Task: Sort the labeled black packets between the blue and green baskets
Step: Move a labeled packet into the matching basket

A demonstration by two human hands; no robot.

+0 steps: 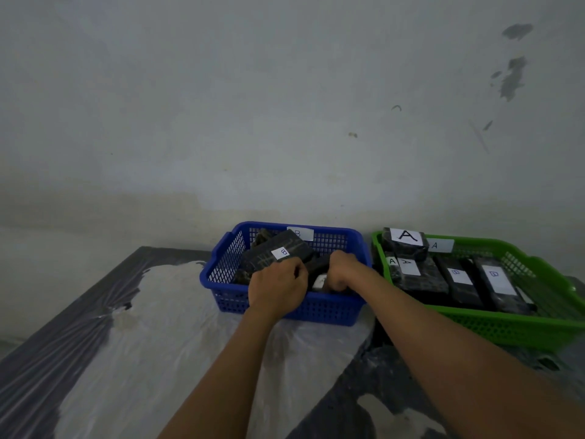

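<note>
A blue basket [221, 274] with a "B" tag on its far wall holds black packets. My left hand [278, 288] grips the tilted packet labelled "B" [269, 253] at its near end. Beside it, my right hand [343, 274] is curled round another black packet [319, 269] low in the same basket; its white label is mostly hidden. To the right, a green basket [506, 327] tagged "A" holds several packets: one with a big "A" label [405, 243] on top at the back, two "A" packets under it, and two marked "B" [459, 280].
Both baskets stand at the far edge of a dark table covered with wrinkled clear plastic sheet [158, 327], against a stained grey wall [285, 106]. The green basket touches the blue one's right side.
</note>
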